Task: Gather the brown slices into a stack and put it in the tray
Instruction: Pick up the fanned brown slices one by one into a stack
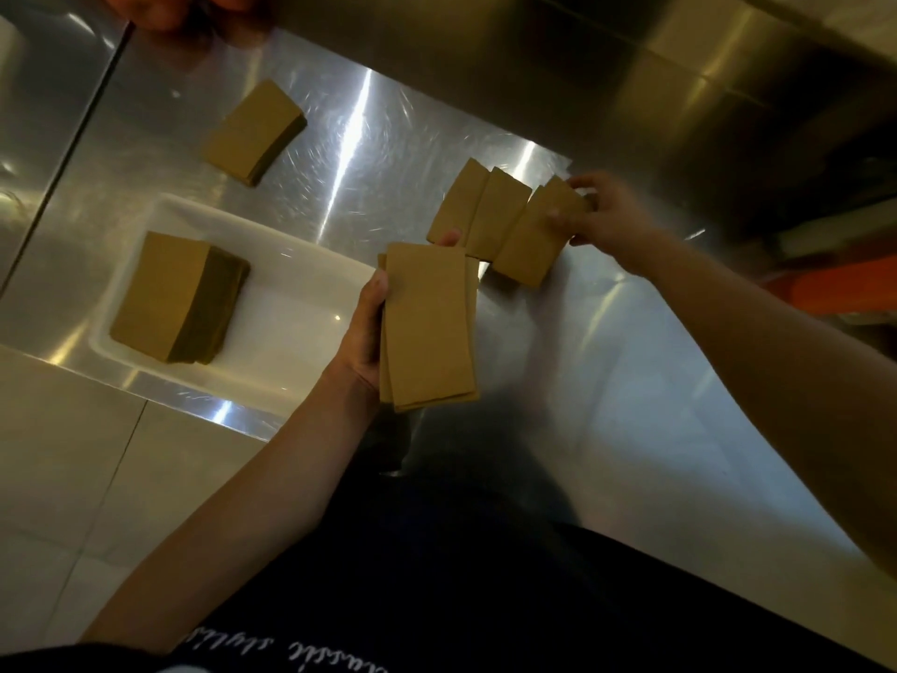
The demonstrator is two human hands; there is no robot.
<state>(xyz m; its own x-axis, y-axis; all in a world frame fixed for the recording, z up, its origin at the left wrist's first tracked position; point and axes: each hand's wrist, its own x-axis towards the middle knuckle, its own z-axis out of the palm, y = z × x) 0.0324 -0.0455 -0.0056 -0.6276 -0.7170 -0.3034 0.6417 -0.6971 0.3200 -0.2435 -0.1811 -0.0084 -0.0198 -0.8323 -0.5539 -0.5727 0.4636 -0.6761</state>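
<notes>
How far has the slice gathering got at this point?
Done: one stack already lies in the white tray. In hand: the left hand holds a few gathered slices, while the right hand grips the end slice of the fanned row on the steel counter. Left: collect that row, tray the stack, and perhaps the separate pile.

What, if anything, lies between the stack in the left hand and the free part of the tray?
Nothing visible. The held stack hangs by the tray's right rim, and the bare floor beyond it is open. The tray's stack fills only its left part.
</notes>
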